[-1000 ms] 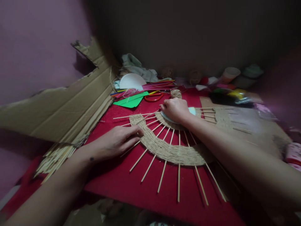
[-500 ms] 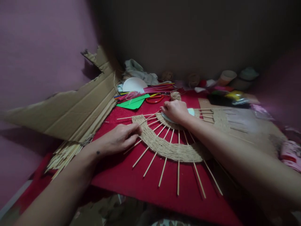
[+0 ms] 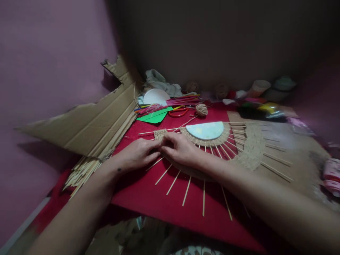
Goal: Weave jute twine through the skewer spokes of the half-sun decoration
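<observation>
A half-round fan of thin wooden sticks (image 3: 204, 198) lies before me, with a woven twine band (image 3: 251, 145) and a smaller woven ring about a pale blue half-disc (image 3: 205, 130). My left hand (image 3: 139, 152) is closed at the outer edge of the band's left end, fingertips on the weave. Right beside it, my right hand (image 3: 180, 148) pinches twine over the same end, thumb and forefinger together; the fingertips' exact hold is partly hidden. A strand runs from the twine ball (image 3: 202, 109) toward the band's left end. My right forearm covers the band's lower part.
Torn cardboard (image 3: 87, 127) leans at the left above a bundle of sticks (image 3: 85, 173). Green sheets (image 3: 155, 116), red-handled scissors (image 3: 178, 112), coloured pipe cleaners (image 3: 183, 101) and a white half-disc (image 3: 156, 96) lie behind. A cup (image 3: 259, 88) and plastic packets (image 3: 268, 108) stand back right.
My right hand has moved from above the blue half-disc down and left to the band's left end, beside my left hand. The half-disc is uncovered now. My left hand stays at the band.
</observation>
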Demonstrator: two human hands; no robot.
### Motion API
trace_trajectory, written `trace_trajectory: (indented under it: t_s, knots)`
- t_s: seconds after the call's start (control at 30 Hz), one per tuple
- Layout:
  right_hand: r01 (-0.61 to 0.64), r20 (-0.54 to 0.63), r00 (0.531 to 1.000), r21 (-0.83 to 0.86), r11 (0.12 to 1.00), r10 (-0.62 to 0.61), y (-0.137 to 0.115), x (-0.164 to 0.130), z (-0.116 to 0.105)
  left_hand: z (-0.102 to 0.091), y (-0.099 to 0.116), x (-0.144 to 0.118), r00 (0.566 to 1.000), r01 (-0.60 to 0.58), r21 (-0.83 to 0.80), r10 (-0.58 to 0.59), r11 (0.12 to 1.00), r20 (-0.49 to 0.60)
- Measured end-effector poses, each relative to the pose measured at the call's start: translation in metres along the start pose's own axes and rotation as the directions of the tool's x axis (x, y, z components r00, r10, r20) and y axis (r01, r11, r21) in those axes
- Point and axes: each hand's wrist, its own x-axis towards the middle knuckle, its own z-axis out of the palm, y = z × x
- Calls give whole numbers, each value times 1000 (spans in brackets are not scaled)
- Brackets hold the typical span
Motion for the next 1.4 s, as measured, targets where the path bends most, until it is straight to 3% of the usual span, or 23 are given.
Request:
trace_trajectory:
  t_s: [0.13, 0.33, 0.57, 0.77, 0.97, 1.1, 1.2, 1.3, 1.4]
  knots:
    - [111, -2, 994, -6, 994, -111, 12, -5, 11, -9, -7, -5, 999, -32, -40, 30, 999, -34]
    - [92, 56, 994, 2, 996, -92, 9, -6, 6, -22, -15, -11, 992, 79, -87, -87, 993, -88]
    - [90, 31, 995, 22, 996, -91, 9, -6, 6, -18, -25, -9, 970, 220, -70, -226, 973, -85]
    - [90, -43, 995, 71, 993, -87, 11, -7, 8, -14, -27, -7, 974, 193, -4, -193, 981, -118]
    - [166, -65, 982, -127, 978, -175, 13, -9, 10, -13, -31, -6, 978, 181, 16, -178, 983, -112]
    - [155, 91, 987, -345, 926, -132, 3, 4, 7, -12, -28, -6, 981, 170, 25, -167, 985, -101]
    - [167, 218, 974, -534, 828, -56, -9, 19, 9, -12, -27, -5, 985, 134, 11, -132, 991, -113]
    - [201, 270, 962, -632, 749, -31, -17, 28, 14, -14, -27, -7, 987, 112, -55, -118, 992, -109]
    - [214, 283, 959, -648, 731, -30, -18, 28, 18, -21, -29, -13, 985, 166, -174, -173, 971, -22]
